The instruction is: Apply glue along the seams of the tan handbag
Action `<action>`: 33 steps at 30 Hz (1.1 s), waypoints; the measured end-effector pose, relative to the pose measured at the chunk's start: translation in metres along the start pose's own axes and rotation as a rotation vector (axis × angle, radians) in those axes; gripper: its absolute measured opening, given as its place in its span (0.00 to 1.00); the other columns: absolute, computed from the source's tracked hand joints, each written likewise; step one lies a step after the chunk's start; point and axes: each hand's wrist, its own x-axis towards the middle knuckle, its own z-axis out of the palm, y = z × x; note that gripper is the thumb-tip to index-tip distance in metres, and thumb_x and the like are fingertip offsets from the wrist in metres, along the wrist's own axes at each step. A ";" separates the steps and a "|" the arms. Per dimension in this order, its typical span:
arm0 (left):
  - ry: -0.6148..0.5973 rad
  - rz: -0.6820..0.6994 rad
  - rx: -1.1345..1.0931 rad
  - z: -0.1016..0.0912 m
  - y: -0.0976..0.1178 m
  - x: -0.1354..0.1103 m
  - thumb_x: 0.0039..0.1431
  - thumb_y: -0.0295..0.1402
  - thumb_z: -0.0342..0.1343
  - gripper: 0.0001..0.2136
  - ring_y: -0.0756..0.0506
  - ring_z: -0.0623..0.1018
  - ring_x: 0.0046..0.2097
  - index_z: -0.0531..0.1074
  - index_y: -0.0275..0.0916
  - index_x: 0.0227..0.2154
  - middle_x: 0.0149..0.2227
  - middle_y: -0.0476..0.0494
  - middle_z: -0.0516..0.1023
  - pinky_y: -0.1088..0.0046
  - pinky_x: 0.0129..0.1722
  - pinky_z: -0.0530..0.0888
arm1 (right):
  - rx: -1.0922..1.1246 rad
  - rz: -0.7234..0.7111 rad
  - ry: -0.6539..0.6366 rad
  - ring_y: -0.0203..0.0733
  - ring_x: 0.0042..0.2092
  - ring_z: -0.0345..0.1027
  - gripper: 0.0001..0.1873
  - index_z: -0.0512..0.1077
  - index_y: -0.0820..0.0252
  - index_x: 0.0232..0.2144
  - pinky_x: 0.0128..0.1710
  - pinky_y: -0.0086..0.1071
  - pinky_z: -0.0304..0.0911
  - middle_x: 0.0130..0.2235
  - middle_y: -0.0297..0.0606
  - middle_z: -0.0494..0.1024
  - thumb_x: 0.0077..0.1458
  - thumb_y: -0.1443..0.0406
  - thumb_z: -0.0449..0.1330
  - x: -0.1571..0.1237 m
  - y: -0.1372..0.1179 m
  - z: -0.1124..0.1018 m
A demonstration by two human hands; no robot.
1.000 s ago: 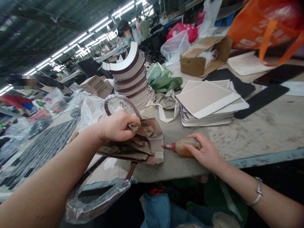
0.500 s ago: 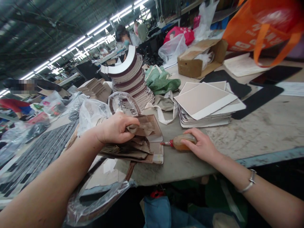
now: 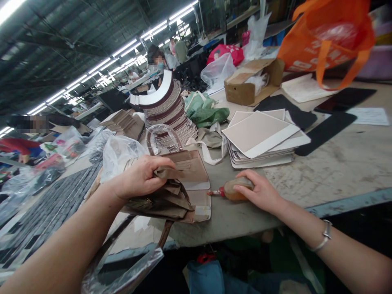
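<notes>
My left hand is closed on a fold of the brown lining of a handbag, which lies on its side at the table's front. The bag's mouth faces right, and a zip shows in the lining. One plastic-wrapped handle hangs over the table edge; the other handle stands up behind. In my right hand is a squeeze bottle of amber liquid, a glue bottle by its look. Its red nozzle points left, close to the bag's open edge; contact cannot be made out.
Behind the bag rise a stack of curved pieces and a pile of flat panels. Farther back are a cardboard box and an orange bag. Dark strips cover the left side. Other people work in the background.
My left hand has moved slightly left and down with the lining, and more of the bag's inside panel shows. The bottle stays near the bag's edge. The view has shifted a little.
</notes>
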 end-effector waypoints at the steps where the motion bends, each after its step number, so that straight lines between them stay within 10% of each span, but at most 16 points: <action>1: 0.011 -0.025 -0.021 0.000 0.000 -0.001 0.49 0.23 0.48 0.12 0.52 0.70 0.27 0.70 0.36 0.37 0.26 0.51 0.72 0.78 0.29 0.66 | 0.009 -0.004 -0.038 0.45 0.40 0.69 0.11 0.68 0.57 0.38 0.41 0.36 0.65 0.38 0.38 0.74 0.54 0.59 0.58 -0.001 0.000 -0.002; 5: 0.043 -0.111 -0.101 0.000 0.001 -0.004 0.51 0.25 0.48 0.10 0.53 0.66 0.24 0.69 0.35 0.36 0.23 0.54 0.68 0.80 0.25 0.63 | 0.048 -0.014 -0.135 0.43 0.37 0.69 0.11 0.68 0.57 0.38 0.39 0.35 0.65 0.37 0.36 0.74 0.53 0.59 0.59 -0.003 -0.003 -0.004; 21: 0.310 -0.258 -0.252 0.005 -0.014 0.003 0.56 0.35 0.51 0.15 0.48 0.72 0.31 0.72 0.33 0.44 0.32 0.47 0.76 0.75 0.33 0.68 | 0.047 -0.168 0.271 0.44 0.38 0.68 0.11 0.67 0.56 0.39 0.38 0.36 0.64 0.36 0.37 0.72 0.54 0.60 0.60 0.012 -0.030 -0.021; 33: 0.276 -0.413 -0.540 0.007 -0.028 0.007 0.53 0.36 0.56 0.17 0.45 0.76 0.39 0.75 0.34 0.44 0.37 0.47 0.80 0.74 0.41 0.70 | 0.168 -0.141 0.445 0.41 0.36 0.67 0.11 0.67 0.56 0.38 0.36 0.33 0.62 0.36 0.34 0.73 0.52 0.62 0.62 0.029 -0.056 -0.035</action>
